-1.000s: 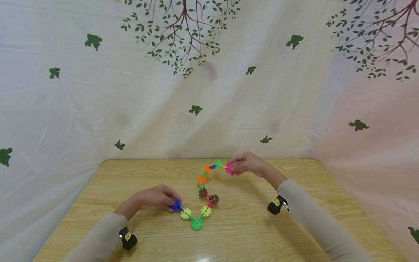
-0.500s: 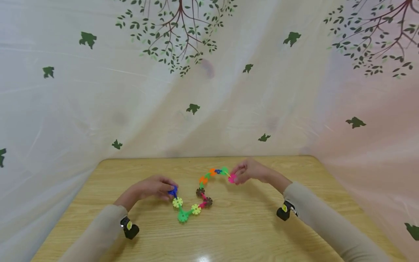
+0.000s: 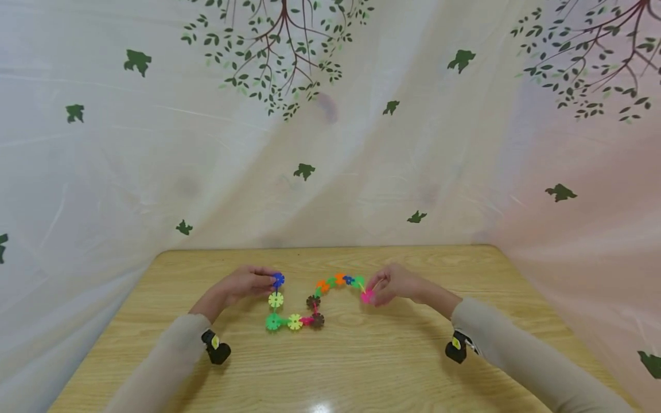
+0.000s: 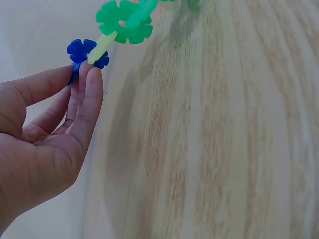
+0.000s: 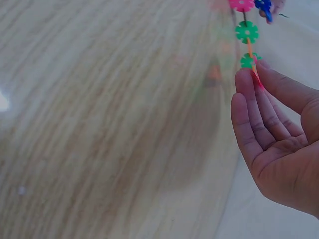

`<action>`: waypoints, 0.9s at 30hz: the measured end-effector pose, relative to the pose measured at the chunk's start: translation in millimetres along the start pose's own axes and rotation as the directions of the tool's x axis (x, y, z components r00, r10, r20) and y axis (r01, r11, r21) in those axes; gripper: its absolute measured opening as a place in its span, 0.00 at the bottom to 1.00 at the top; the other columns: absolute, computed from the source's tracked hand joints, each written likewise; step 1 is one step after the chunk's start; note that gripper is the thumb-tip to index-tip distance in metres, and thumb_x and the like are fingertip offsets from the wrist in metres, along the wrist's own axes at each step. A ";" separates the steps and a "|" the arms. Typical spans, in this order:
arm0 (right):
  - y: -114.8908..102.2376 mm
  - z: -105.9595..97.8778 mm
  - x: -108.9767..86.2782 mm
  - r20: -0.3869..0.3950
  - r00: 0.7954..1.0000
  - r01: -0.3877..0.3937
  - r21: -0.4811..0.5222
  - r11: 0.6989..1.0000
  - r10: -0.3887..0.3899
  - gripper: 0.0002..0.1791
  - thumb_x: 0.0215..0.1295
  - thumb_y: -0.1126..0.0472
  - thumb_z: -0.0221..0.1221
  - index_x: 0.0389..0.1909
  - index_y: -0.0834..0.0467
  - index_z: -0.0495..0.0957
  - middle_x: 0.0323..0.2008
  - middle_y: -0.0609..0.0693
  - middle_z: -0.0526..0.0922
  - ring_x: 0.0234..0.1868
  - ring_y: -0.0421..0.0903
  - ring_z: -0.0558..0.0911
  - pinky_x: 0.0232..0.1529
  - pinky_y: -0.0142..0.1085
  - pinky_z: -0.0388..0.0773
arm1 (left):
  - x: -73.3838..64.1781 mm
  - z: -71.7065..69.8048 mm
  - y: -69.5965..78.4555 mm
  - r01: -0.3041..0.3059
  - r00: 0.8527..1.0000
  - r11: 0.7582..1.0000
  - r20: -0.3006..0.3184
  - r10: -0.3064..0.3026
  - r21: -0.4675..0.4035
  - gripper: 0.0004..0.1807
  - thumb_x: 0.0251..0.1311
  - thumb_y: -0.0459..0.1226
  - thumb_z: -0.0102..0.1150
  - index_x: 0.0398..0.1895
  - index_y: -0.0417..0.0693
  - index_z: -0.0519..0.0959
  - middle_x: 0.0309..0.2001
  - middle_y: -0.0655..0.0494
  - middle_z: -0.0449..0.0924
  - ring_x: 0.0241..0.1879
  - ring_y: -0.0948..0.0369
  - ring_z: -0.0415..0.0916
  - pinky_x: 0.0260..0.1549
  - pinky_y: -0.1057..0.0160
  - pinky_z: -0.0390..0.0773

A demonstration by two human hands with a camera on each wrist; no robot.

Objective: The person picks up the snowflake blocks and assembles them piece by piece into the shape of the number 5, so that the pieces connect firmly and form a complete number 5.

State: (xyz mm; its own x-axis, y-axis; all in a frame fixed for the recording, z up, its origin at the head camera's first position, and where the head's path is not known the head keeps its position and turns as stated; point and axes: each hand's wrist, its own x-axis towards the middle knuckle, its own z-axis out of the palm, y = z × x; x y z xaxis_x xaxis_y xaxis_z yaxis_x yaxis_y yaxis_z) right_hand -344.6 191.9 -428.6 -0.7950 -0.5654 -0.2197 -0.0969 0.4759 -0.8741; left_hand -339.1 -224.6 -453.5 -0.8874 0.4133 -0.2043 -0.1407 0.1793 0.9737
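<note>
A chain of interlocking plastic flower discs [image 3: 295, 322] in several colours hangs between both hands in a bent, wavy line. My left hand [image 3: 245, 285] pinches the blue disc [image 3: 279, 280] at the left end. That blue disc [image 4: 82, 52] shows between thumb and fingertips in the left wrist view, with a green disc [image 4: 124, 22] beyond it. At the other end, my right hand [image 3: 395, 285] pinches a pink disc [image 3: 367, 296]. In the right wrist view, green discs [image 5: 247, 32] lead away from the right hand [image 5: 279, 134]; its fingers mostly cover the pink disc.
Beneath lies a wood-grain table [image 3: 330, 367], its far edge close to a pale curtain [image 3: 330, 201] printed with branches and leaves. A small black camera sits on the left wrist [image 3: 217, 348] and another on the right wrist [image 3: 457, 347].
My left hand has moved up and away with the blue end, and the left part of the chain has swung left and straightened into a corner. The right hand has come slightly lower.
</note>
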 end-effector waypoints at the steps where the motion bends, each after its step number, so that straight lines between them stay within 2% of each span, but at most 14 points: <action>1: 2.2 1.7 -0.3 0.003 1.000 0.000 0.006 1.000 0.000 0.14 0.59 0.71 0.68 0.46 0.71 0.82 0.35 0.59 0.90 0.34 0.47 0.89 0.43 0.47 0.88 | 1.3 -0.3 -0.4 0.000 1.000 1.000 -0.006 0.000 -0.005 0.22 0.73 0.31 0.54 0.65 0.25 0.71 0.46 0.51 0.86 0.43 0.63 0.85 0.51 0.63 0.85; 7: 7.1 11.2 -4.5 0.018 1.000 -0.023 0.015 1.000 0.023 0.13 0.59 0.70 0.69 0.44 0.70 0.81 0.33 0.57 0.90 0.31 0.45 0.88 0.38 0.43 0.89 | 9.5 0.5 -0.6 0.008 0.999 1.000 -0.044 -0.008 -0.019 0.23 0.73 0.30 0.54 0.66 0.26 0.70 0.50 0.50 0.86 0.45 0.63 0.85 0.53 0.62 0.84; 15: 13.5 20.4 -5.1 0.041 0.997 -0.062 0.061 0.996 0.060 0.12 0.57 0.71 0.71 0.41 0.68 0.81 0.26 0.55 0.89 0.25 0.44 0.86 0.29 0.35 0.85 | 19.3 -1.2 -2.3 0.008 0.999 1.000 -0.053 -0.007 0.004 0.24 0.73 0.31 0.55 0.67 0.26 0.70 0.51 0.51 0.85 0.46 0.64 0.83 0.55 0.60 0.83; 27: 10.1 24.3 -4.5 0.075 0.995 -0.072 0.046 0.996 0.069 0.13 0.57 0.69 0.72 0.40 0.69 0.81 0.26 0.55 0.89 0.24 0.43 0.86 0.27 0.33 0.84 | 26.0 -3.6 -8.0 0.026 0.995 1.000 -0.095 -0.025 0.009 0.24 0.72 0.31 0.55 0.66 0.26 0.71 0.51 0.49 0.86 0.44 0.64 0.84 0.52 0.60 0.85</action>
State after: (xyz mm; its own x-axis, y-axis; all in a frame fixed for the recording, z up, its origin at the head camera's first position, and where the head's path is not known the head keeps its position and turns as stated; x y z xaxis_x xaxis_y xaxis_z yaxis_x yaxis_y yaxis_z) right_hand -327.5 182.8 -446.9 -0.7527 -0.5802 -0.3112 -0.0117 0.4844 -0.8748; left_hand -362.6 -218.5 -466.2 -0.9212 0.3223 -0.2179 -0.1595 0.1980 0.9671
